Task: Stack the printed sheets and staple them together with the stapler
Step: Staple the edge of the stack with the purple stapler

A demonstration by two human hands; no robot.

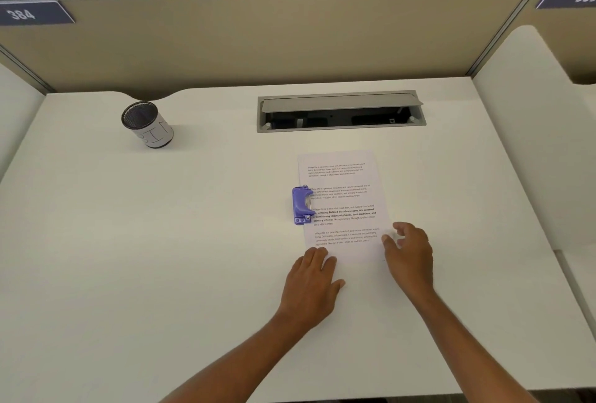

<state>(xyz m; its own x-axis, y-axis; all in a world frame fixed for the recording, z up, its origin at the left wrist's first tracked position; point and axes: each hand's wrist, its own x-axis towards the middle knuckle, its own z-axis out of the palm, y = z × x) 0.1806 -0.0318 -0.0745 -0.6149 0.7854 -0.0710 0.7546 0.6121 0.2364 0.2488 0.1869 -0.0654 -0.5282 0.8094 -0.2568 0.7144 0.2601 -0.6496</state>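
1. A white desk point(193, 241) is recorded, with a grey cable hatch point(338, 102) set into its far side, lid raised.
2. The printed sheets point(342, 180) are laid flat, right of centre.
3. A purple stapler point(301, 206) is placed touching their left edge.
4. A mesh cup point(148, 125) is stood upright, far left.

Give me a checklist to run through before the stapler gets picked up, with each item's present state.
1. Sheets lie flat on the desk: ok.
2. Sheets squared into one stack: cannot tell, only the top page shows.
3. Stapler close by, at the sheets' left edge: ok.
4. Left hand steadies the near left corner: ok.
5. Right hand free, at the right edge and gripping nothing: ok.
6. Staples loaded: cannot tell.
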